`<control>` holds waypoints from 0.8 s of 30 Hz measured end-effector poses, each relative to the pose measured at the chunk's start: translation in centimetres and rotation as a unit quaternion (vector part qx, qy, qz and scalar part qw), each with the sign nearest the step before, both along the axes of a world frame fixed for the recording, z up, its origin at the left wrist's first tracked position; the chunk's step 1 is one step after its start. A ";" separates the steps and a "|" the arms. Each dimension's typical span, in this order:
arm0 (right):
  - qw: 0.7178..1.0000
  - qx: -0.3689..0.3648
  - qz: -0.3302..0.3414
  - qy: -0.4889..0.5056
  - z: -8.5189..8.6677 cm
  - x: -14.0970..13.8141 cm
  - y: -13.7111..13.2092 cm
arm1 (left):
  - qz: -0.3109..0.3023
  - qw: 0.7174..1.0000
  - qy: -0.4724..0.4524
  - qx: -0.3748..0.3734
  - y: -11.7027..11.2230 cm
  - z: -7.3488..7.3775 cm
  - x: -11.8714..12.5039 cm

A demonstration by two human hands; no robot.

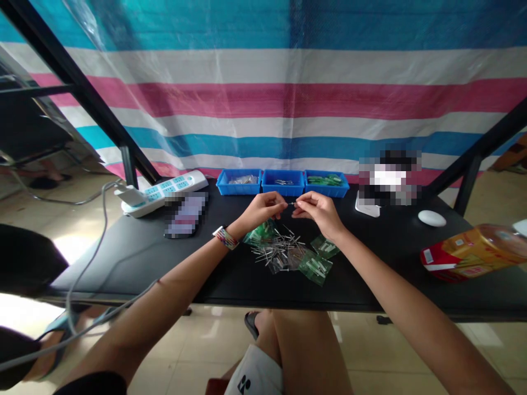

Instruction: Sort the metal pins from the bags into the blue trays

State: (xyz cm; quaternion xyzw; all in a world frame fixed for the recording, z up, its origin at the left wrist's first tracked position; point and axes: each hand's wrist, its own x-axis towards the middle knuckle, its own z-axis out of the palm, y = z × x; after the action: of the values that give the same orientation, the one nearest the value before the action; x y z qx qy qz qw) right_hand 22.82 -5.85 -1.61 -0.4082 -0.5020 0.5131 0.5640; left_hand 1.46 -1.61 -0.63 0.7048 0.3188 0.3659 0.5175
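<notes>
Over the black table, my left hand [264, 208] and my right hand [320, 211] face each other, fingertips pinched. A thin silvery metal pin [292, 204] spans the small gap between them, its ends hidden by the fingers. Below lies a loose pile of metal pins [280, 248], partly on a clear plastic bag. A green bag of small parts [316, 267] sits at the pile's right front, and a smaller green bag [326, 246] is under my right wrist. Another green bag [260, 235] lies beneath my left hand, partly covered.
Behind my hands stand three blue trays: the left tray [222, 187] with clear bags, the middle tray [272, 190] with some pins, the right tray [338, 192] with green bags. A power strip [175, 189] and phone are left; a white mouse [431, 218] and drink bottle [469, 253] right.
</notes>
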 end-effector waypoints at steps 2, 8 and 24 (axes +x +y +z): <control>1.000 -0.015 0.002 -0.004 0.0 0.0 0.0 | 0.000 1.000 -0.017 0.002 0.0 0.0 0.1; 1.000 0.012 0.000 0.001 0.0 -0.4 -0.2 | 0.001 1.000 -0.019 -0.001 0.1 0.0 0.0; 1.000 0.016 0.001 0.011 -0.1 -0.4 -0.3 | 0.010 0.999 -0.037 -0.012 0.2 -0.4 0.1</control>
State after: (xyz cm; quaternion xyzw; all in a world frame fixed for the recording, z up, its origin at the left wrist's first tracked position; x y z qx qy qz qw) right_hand 22.41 -6.19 -1.69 -0.3929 -0.5046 0.5101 0.5752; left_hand 1.61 -1.37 -1.06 0.6812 0.3109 0.3927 0.5339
